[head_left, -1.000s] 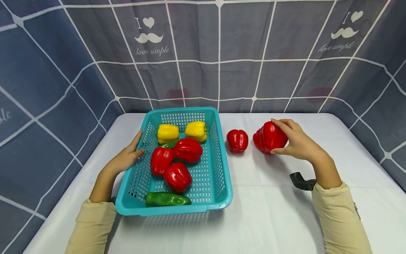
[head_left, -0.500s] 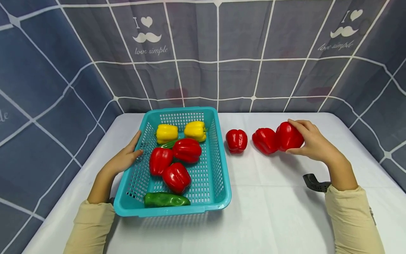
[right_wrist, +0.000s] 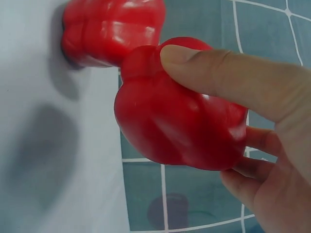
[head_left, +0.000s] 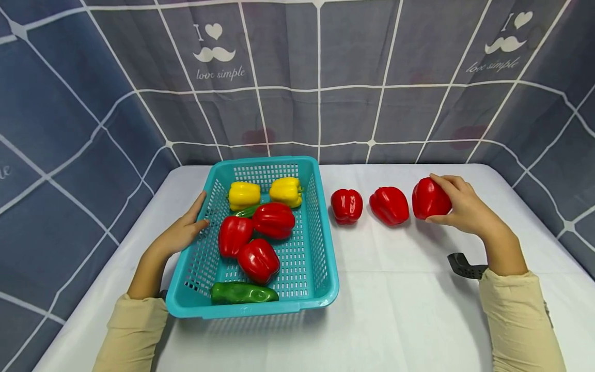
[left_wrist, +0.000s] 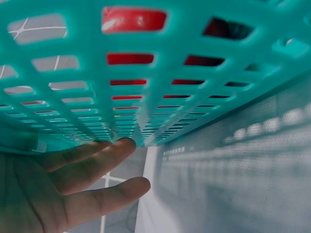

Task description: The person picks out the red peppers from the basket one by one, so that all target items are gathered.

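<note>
In the head view, my right hand (head_left: 465, 209) holds a glossy red bell pepper (head_left: 429, 198) at the right of the white table. The right wrist view shows the thumb on one side of this pepper (right_wrist: 180, 116) and fingers on the other, with the pepper off the cloth. Two more red bell peppers, a nearer one (head_left: 389, 206) and a farther one (head_left: 346, 206), lie in a row to its left. My left hand (head_left: 181, 232) rests at the left rim of a turquoise basket (head_left: 327, 243); straight fingers (left_wrist: 97, 194) lie along its outer side in the left wrist view.
Inside the basket lie two yellow bell peppers (head_left: 244, 195), several red bell peppers (head_left: 258, 261), a long green pepper (head_left: 244, 293) and another green piece, partly hidden. A grey checked cloth (head_left: 348, 113) stands behind and on both sides of the white tabletop (head_left: 386, 320).
My right hand has moved right with its red bell pepper, away from the pepper it partly covered before, leaving a gap between the two. The left hand and basket have stayed in place.
</note>
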`<state>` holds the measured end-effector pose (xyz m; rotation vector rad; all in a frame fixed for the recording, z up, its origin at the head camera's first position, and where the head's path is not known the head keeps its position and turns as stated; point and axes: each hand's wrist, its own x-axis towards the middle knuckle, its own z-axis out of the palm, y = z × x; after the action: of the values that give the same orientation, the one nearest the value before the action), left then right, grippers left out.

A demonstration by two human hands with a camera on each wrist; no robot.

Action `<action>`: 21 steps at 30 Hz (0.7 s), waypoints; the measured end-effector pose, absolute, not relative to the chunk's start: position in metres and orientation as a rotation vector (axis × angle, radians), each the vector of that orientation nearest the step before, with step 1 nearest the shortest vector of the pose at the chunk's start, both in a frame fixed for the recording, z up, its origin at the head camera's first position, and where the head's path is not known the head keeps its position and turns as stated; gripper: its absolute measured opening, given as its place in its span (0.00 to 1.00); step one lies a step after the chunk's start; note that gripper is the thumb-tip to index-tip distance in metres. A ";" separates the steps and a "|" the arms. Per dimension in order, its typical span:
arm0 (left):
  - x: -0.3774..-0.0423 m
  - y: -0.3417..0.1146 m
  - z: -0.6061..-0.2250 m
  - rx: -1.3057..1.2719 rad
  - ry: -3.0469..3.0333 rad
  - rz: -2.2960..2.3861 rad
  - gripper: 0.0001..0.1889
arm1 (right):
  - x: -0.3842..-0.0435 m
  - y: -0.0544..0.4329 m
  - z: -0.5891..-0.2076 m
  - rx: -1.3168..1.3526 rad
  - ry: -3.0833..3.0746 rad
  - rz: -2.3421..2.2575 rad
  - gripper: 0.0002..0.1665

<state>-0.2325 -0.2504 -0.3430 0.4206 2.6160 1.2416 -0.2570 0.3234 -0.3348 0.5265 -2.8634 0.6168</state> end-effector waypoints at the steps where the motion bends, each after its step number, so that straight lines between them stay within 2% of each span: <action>1: -0.233 -0.250 -0.343 0.421 2.617 1.240 0.37 | -0.257 0.324 -0.336 0.521 -2.867 0.615 0.56; 21: -0.232 -0.250 -0.344 0.422 2.624 1.234 0.37 | -0.266 0.335 -0.351 0.451 -2.910 0.616 0.55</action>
<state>-0.2324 -0.2505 -0.3436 0.4216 2.6240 1.2344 -0.2663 0.3346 -0.3512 0.4513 -2.9104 0.6160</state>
